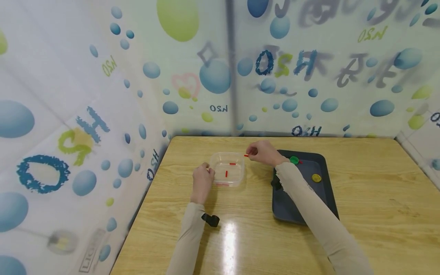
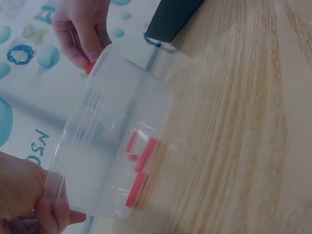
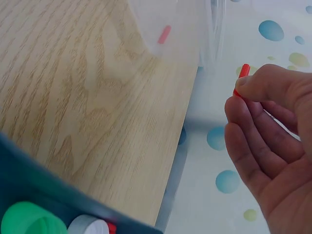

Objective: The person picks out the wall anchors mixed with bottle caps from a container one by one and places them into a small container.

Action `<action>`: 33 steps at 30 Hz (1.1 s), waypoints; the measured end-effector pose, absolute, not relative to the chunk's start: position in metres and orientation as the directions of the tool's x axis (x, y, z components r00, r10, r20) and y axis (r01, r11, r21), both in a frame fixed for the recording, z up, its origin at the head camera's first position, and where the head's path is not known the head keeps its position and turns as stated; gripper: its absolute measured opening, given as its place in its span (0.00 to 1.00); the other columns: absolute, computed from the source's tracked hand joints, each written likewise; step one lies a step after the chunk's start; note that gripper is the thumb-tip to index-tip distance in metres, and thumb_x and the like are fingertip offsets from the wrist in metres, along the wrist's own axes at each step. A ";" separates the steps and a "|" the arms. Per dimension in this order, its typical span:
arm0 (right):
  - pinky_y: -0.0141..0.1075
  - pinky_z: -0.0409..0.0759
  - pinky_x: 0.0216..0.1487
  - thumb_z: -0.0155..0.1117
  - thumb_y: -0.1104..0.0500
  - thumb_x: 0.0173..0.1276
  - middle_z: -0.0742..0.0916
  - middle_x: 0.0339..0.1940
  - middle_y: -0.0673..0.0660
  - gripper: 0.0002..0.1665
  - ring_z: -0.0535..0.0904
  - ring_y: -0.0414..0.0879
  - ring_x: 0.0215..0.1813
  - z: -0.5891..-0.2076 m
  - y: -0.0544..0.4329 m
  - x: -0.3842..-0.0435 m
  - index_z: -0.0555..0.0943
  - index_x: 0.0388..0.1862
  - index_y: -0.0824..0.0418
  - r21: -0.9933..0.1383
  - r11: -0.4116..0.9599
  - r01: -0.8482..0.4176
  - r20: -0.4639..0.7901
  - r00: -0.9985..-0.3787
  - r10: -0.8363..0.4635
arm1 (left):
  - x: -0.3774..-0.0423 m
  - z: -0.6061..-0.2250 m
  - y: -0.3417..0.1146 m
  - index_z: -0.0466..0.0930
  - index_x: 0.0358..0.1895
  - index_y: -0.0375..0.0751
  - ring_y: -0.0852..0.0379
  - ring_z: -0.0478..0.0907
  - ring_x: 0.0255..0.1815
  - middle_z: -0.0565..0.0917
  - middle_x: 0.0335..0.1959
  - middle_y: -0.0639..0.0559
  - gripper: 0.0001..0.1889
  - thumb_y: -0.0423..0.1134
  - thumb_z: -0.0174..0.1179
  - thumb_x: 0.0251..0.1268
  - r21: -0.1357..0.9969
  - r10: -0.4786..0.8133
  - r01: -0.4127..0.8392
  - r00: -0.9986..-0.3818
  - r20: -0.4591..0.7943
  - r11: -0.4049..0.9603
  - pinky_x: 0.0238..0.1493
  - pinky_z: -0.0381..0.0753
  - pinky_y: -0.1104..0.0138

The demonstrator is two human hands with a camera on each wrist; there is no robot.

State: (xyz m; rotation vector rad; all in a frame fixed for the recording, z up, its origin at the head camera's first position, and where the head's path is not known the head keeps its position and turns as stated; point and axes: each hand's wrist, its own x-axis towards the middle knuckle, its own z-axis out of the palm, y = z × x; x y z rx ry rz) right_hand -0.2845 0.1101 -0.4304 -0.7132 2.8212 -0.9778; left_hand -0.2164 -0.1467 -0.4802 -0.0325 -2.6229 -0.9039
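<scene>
A clear plastic container point(image 1: 227, 183) stands on the table with several small red sticks point(image 2: 145, 155) lying on its bottom. My left hand point(image 1: 203, 179) grips the container's left rim, thumb and fingers pinching the edge. Just off the container's right rim, my right hand point(image 1: 262, 152) pinches another short red stick point(image 3: 244, 70) between thumb and forefinger. The right hand's other fingers curl loosely below it in the right wrist view. The stick stays mostly covered by fingers in the head view.
A dark tray point(image 1: 288, 218) lies to the right under my right forearm. It holds a green cap point(image 1: 293, 160), a yellow round piece point(image 1: 316, 178) and, in the right wrist view, a white cap point(image 3: 88, 225) beside something red. A patterned wall point(image 1: 192, 118) borders the table's far edge.
</scene>
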 end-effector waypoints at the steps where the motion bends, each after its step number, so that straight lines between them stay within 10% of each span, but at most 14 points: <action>1: 0.42 0.85 0.48 0.68 0.65 0.66 0.90 0.39 0.57 0.06 0.84 0.47 0.40 -0.430 0.108 -0.284 0.87 0.41 0.62 -0.602 0.688 -0.405 0.082 -0.888 -0.452 | -0.216 -0.480 -0.147 0.84 0.41 0.21 0.56 0.74 0.20 0.87 0.30 0.32 0.10 0.26 0.59 0.62 0.588 -0.095 0.141 -0.931 0.352 0.797 0.24 0.79 0.64; 33: 0.37 0.85 0.44 0.68 0.68 0.63 0.91 0.34 0.57 0.03 0.86 0.45 0.38 -0.436 0.053 -0.283 0.87 0.36 0.65 -0.635 0.564 -0.527 0.146 -0.800 -0.582 | -0.217 -0.479 -0.146 0.84 0.41 0.21 0.49 0.84 0.25 0.87 0.29 0.34 0.09 0.27 0.59 0.63 0.613 -0.128 0.106 -0.936 0.327 0.783 0.27 0.84 0.59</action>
